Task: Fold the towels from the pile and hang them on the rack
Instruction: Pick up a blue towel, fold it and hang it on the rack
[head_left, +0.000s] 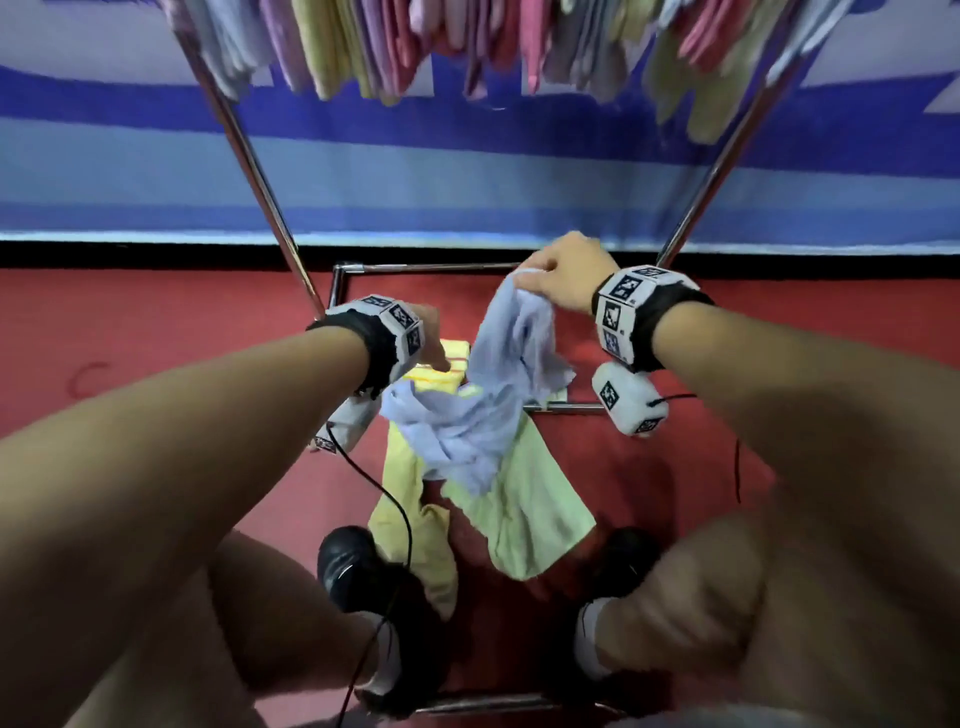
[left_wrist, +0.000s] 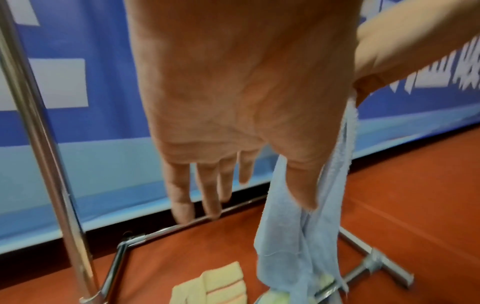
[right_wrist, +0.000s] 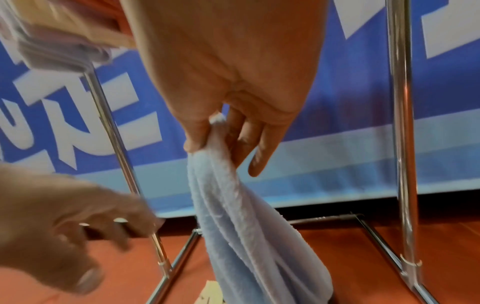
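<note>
A: Rack?
B: Chrome frame standing on red floor; top rail packed with hung towels, pink, yellow, lilac; blue banner behind.
A: Pile?
B: Yellow towels spread on floor inside rack base, near its front bar; folded striped yellow one toward the back bar.
A: Blue towel?
B: Hanging bunched from right hand; lower end draped on yellow pile.
A: Fingers?
B: Right: thumb and fingers pinching a top corner of blue towel. Left hand: fingers straight, slightly spread, gripping nothing, just beside the hanging cloth.
</note>
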